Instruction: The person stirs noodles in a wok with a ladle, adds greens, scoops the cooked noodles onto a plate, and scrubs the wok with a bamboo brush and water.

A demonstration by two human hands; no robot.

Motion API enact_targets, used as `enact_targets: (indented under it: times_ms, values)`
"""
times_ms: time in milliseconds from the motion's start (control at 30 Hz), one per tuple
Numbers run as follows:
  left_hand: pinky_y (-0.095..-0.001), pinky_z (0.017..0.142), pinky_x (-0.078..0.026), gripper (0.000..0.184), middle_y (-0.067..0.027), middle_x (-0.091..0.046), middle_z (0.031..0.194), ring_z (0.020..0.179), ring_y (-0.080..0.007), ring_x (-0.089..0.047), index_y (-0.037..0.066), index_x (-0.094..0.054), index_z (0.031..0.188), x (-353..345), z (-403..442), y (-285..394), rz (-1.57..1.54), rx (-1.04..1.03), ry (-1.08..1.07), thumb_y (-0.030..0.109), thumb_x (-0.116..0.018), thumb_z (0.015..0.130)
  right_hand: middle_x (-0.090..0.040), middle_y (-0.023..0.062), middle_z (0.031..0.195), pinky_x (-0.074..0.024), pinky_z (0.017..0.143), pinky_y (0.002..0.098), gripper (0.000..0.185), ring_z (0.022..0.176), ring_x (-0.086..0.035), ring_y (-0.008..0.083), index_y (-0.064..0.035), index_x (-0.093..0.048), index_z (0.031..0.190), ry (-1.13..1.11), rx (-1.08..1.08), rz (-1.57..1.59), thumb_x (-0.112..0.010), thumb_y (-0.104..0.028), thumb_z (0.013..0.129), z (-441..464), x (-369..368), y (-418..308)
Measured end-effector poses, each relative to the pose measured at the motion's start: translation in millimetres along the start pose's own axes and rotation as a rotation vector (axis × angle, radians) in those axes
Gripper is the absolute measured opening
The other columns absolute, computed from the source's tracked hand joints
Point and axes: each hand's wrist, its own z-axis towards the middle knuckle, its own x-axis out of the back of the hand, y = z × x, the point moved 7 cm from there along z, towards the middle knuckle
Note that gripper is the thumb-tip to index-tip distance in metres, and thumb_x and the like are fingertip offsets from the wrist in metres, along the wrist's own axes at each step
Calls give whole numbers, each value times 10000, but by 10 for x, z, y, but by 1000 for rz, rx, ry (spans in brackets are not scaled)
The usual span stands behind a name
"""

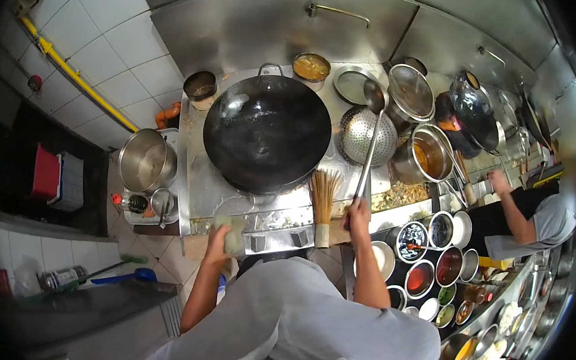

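Right hand [358, 219] wrapped round a ladle's [369, 152] handle, left hand [217, 243] curled on a blurred pale pad [234, 239].
Both forearms reach forward; the ladle slants up over the perforated strainer [354, 134], while the pad sits by the stove's front edge. Bare steel stovetop [191, 165] borders the wok [268, 134] on its left; a bamboo brush [325, 200] stands between the hands, and white tiled wall [133, 42] rises beyond.

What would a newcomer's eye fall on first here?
The big black wok on the stove, left of the picture's centre. Next, the long ladle in the right hand, slanting up beside the bamboo brush at the stove's front edge. Then the yellow pipe along the tiled wall, upper left.
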Motion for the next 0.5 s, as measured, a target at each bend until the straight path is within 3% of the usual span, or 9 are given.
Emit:
enact_targets:
  times_ms: [100, 133, 200, 267, 333, 367, 400, 467, 500]
  values:
    - [-373, 697, -568, 345, -117, -639, 1005, 851, -246, -666, 38, -575, 1155, 345, -370, -71, 35, -126, 80, 144, -551, 828, -480, 30, 585, -403, 359, 327, 43, 373, -467, 175, -52, -499, 855, 87, 86, -163, -487, -92, 863, 970, -50, -668]
    - [-373, 697, -568, 345, -117, -639, 1005, 851, -246, -666, 38, -575, 1155, 430, -456, -122, 31, -128, 81, 144, -551, 828, -501, 44, 568, -401, 364, 352, 115, 376, -484, 190, -43, -520, 758, 164, 334, -392, -502, -103, 854, 1761, 127, -385]
    - [-384, 747, -564, 384, -132, -631, 1038, 892, -268, -659, 28, -550, 1178, 683, -607, -201, 90, -147, 250, 115, -549, 804, -529, 68, 557, -397, 377, 373, 166, 383, -496, 209, -33, -540, 700, 158, 212, -513, -494, -99, 846, 2427, 105, -664]
    - [-388, 777, -557, 395, -137, -625, 1051, 918, -277, -652, 26, -540, 1183, 742, -713, -301, 39, -159, 273, 101, -547, 796, -541, 81, 541, -410, 388, 379, 175, 381, -492, 221, -20, -558, 701, 141, 6, -437, -505, -109, 843, 2354, -89, -1258]
    - [-393, 808, -551, 406, -141, -619, 1065, 943, -286, -646, 25, -530, 1188, 780, -803, -409, -12, -164, 301, 87, -545, 788, -524, 67, 539, -423, 394, 389, 167, 385, -484, 220, -28, -545, 719, -70, -136, -333, -507, -113, 858, 3036, -109, -972]
    - [-379, 819, -540, 419, -130, -609, 1066, 949, -274, -637, 23, -514, 1205, 780, -817, -465, -27, -173, 287, 87, -546, 792, -493, 43, 536, -424, 382, 328, 144, 390, -468, 165, -27, -518, 749, -108, -233, -12, -497, -90, 877, 3042, -176, -991]
    - [-366, 830, -529, 433, -119, -599, 1067, 956, -262, -628, 21, -498, 1221, 777, -821, -512, -43, -183, 273, 86, -547, 796, -493, 43, 536, -424, 382, 328, 144, 390, -468, 165, -27, -518, 749, -120, -233, -20, -497, -90, 877, 3082, -187, -1072]
    - [-365, 840, -523, 441, -119, -594, 1075, 963, -260, -622, 22, -492, 1228, 771, -809, -594, -43, -196, 264, 91, -551, 796, -452, 10, 537, -403, 372, 246, 112, 400, -450, 104, 5, -477, 799, -303, -658, 825, -479, -61, 890, 3032, -391, -1064]
    - [-364, 849, -518, 450, -120, -589, 1083, 971, -257, -616, 23, -486, 1235, 719, -822, -584, -34, -206, 244, 95, -554, 796, -439, -10, 545, -392, 372, 188, 108, 407, -444, 67, 49, -447, 857, -417, -641, 1013, -468, -48, 900, 2987, -445, -1149]
